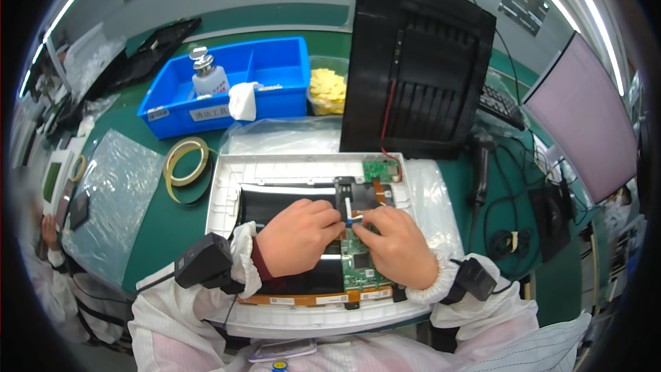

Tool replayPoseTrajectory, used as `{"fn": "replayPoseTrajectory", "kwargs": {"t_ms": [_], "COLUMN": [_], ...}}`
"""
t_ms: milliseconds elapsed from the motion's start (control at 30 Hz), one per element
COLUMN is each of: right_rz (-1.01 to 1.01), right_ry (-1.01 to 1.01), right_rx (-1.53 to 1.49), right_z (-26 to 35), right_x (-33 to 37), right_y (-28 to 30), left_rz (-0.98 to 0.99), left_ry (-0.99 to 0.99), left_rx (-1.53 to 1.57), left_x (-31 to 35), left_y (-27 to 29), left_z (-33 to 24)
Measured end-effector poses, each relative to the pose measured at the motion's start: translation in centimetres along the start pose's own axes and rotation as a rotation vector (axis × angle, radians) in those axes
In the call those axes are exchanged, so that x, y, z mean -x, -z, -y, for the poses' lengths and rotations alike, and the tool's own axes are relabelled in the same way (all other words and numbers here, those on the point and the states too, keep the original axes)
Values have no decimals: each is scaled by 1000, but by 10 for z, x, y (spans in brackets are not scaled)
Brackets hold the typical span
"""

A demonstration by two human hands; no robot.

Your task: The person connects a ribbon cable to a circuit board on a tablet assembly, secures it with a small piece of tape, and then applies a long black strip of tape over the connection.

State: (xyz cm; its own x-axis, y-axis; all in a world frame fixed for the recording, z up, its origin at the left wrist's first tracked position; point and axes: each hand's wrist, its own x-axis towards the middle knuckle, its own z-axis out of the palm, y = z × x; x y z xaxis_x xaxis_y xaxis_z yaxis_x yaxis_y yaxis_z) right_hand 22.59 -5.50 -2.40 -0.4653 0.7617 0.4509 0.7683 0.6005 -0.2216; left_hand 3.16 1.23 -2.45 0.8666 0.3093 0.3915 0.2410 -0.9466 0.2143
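Green worktop (172, 220), one; on its near side, one white plastic housing (224, 196), lying open. Likely light and fairly stiff, best taken by left and right rims together. Over the middle, left hand (299, 238) and right hand (399, 248), two in all, fingers curled inward; cannot tell whether gripping. Just nearer, one large circuit board (351, 269), probably brittle, better held by edges; toward the far right corner, one smaller board (374, 169); by the fingertips, one tiny blue piece (351, 221).

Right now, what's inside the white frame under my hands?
The white frame holds a black panel, a large green circuit board and a long orange strip. Your left hand and right hand hide whatever lies directly beneath.
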Motion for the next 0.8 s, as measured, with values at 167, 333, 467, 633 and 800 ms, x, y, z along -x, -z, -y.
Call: {"fn": "replayPoseTrajectory", "kwargs": {"t_ms": [167, 333, 467, 633, 800], "right_rz": [-4, 8, -7, -8, -5], "right_ry": [-11, 3, 20, 18, -11], "right_rx": [-12, -6, -30, -58, -84], "right_z": [-2, -4, -4, -5, -3], "right_x": [0, -2, -1, 0, 5], "right_y": [-1, 2, 1, 1, 5], "left_rz": [-2, -10, 35, -311, -519], "left_ry": [7, 20, 130, 234, 399], "left_rx": [-13, -5, -15, -155, -413], "left_x": [-1, -1, -1, 6, 36], "left_y": [1, 2, 16, 46, 93], "left_z": [0, 2, 1, 11, 39]}}
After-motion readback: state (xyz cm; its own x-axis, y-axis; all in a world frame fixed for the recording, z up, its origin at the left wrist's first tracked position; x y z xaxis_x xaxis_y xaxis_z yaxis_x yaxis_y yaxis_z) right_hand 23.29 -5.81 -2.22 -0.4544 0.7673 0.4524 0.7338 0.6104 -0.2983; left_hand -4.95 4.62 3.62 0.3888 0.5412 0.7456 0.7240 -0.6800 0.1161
